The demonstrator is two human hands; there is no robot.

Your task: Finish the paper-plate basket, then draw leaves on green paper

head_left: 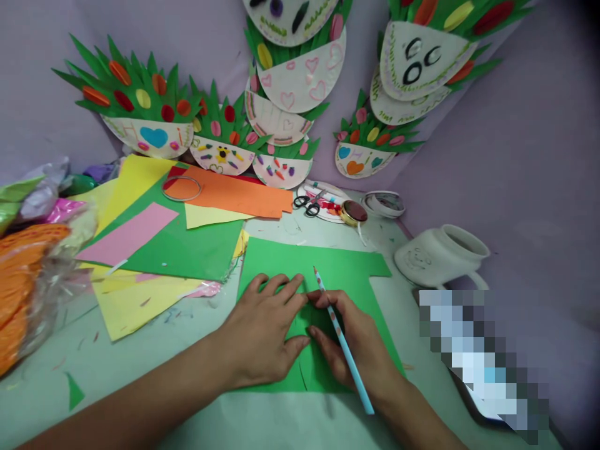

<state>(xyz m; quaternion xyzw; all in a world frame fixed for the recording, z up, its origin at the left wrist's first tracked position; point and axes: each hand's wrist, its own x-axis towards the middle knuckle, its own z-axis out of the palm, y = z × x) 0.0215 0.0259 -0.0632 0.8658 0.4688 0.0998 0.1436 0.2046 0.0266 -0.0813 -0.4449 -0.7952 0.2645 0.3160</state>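
Note:
A sheet of green craft paper (328,262) lies on the table in front of me, with a notched tab at its upper right and a few dark lines near its lower middle. My left hand (267,331) rests flat on the sheet, fingers spread forward. A light blue pencil (344,347) with a spotted pattern is tucked in my right hand (349,331), its tip pointing up and away from me. The thumb and index fingertips of that hand touch the green paper close to the left hand. Whatever lies under the fingers is hidden.
Colored sheets, including orange paper (244,190) and a pink strip (129,234), lie at left behind plastic-wrapped orange material (28,281). Scissors (309,203), a tape roll (384,203), a white mug (435,253) and a blurred-out device (482,362) stand at right. Paper-plate crafts (154,134) line the wall.

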